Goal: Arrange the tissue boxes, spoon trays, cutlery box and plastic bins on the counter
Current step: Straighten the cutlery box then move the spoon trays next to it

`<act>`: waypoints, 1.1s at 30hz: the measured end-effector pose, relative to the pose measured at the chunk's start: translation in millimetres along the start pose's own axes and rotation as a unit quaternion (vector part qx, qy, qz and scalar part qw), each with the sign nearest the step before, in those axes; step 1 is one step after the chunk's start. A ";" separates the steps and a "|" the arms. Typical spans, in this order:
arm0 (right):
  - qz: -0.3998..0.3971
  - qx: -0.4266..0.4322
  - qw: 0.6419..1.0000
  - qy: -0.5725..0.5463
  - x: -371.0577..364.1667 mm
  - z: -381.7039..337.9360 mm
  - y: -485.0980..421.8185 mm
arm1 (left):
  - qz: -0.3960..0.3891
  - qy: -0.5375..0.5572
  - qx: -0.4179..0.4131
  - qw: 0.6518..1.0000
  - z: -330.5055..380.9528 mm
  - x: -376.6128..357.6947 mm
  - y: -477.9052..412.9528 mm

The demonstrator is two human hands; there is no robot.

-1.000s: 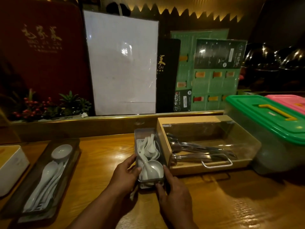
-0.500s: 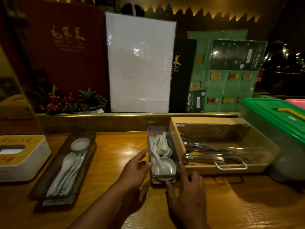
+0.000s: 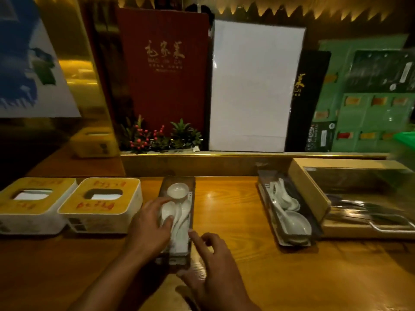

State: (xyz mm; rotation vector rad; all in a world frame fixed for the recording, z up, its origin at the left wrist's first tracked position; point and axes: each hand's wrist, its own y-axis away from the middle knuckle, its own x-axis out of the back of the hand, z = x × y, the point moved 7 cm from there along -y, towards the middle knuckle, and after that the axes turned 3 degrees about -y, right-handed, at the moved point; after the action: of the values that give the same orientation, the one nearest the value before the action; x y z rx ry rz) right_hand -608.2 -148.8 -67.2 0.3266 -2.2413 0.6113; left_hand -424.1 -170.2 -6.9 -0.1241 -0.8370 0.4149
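- Hands work at a dark, narrow spoon tray (image 3: 177, 221) of white ceramic spoons (image 3: 174, 217) on the wooden tabletop (image 3: 226, 212).
- Left hand (image 3: 149, 227) rests on the tray's left edge, fingers (image 3: 167, 224) spread loosely over the spoons, gripping nothing that shows.
- Right hand (image 3: 213, 268) sits at the tray's near right corner, fingers (image 3: 196, 240) open, touching the rim.
- Two white tissue boxes with yellow tops (image 3: 98, 205) stand just left.
- Second spoon tray (image 3: 285, 212) lies against a wooden cutlery box (image 3: 314, 194), well apart on the right.

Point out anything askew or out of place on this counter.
The right spoon tray sits slightly skewed beside the cutlery box, its near end angled right. Both hands, left hand and right hand, are on the left spoon tray. Nothing spilled or damaged.
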 end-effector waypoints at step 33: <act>0.100 -0.132 0.946 0.279 95.8 93.1 17.2 | -0.254 0.408 0.183 0.858 55.5 -172.1 -10.2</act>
State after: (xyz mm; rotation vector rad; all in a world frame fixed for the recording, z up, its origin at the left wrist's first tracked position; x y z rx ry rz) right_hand -737.0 -186.6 -55.8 -0.1968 -1.7807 0.4284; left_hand -564.6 -252.1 -86.7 0.2661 0.0791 -0.0111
